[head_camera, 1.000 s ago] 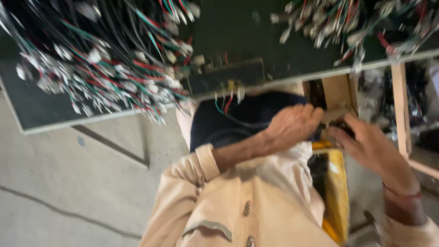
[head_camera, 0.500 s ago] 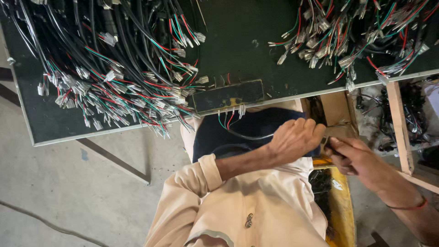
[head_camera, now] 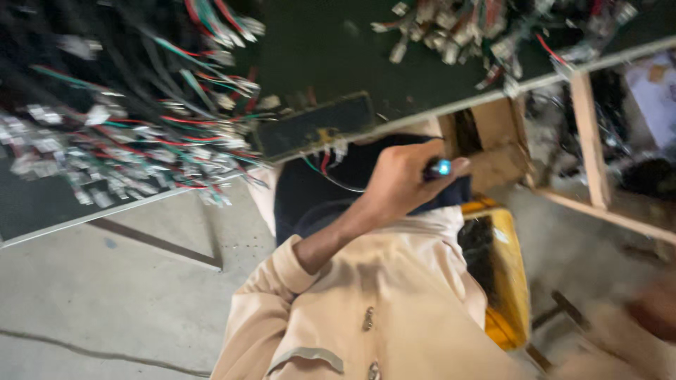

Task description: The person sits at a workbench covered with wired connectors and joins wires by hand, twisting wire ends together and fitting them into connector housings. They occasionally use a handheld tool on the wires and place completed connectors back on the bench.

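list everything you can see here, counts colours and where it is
work board: one, dark green with pale edge, across the top
wire bundles with connectors: many, black, red, green and white, heaped on the board's left; a second heap at top right
flat black panel: one, at the board's near edge, short wires hanging below it
wooden frame: one, pale wood, under the board at right
yellow crate: one, on the floor at right
concrete floor: grey, lower left
small blue-tipped object: one, pinched in the left hand
left hand: closed on the blue-tipped object, beige sleeve
right hand: blurred at the lower right edge, grip unclear
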